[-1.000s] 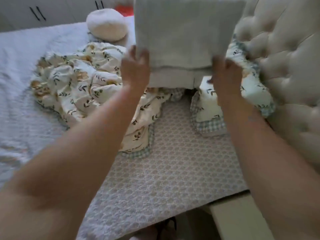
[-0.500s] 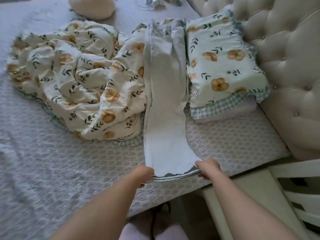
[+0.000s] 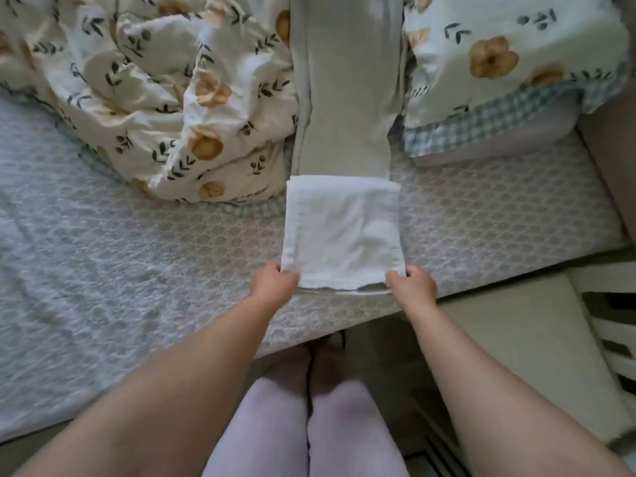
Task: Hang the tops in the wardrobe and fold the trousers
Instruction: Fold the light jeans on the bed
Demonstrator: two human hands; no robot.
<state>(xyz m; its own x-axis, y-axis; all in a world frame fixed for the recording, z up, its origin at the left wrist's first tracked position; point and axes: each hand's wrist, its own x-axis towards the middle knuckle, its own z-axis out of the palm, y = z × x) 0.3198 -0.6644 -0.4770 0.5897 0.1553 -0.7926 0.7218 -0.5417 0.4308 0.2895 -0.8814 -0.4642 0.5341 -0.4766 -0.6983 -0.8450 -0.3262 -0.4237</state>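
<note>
While the pale grey trousers point(image 3: 347, 98) lie lengthwise on the patterned bedspread point(image 3: 137, 256), they run between a crumpled floral duvet point(image 3: 155, 91) and a floral pillow point(image 3: 499, 60). Left hand point(image 3: 275, 284) pinches the near-left hem corner, fingers curled round the cloth. Right hand point(image 3: 414, 282) pinches the near-right corner likewise. A crosswise fold edge separates the paler near section from the grey length. Hem sits near the mattress edge

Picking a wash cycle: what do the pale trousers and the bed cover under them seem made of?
The pale grey-green trousers: soft matte cloth, perhaps cotton or linen; faint lengthwise ribs, limp folds. The lilac-grey bed cover: quilted or embossed textile, matte; repeating raised honeycomb pattern. Fibre unclear.
</note>
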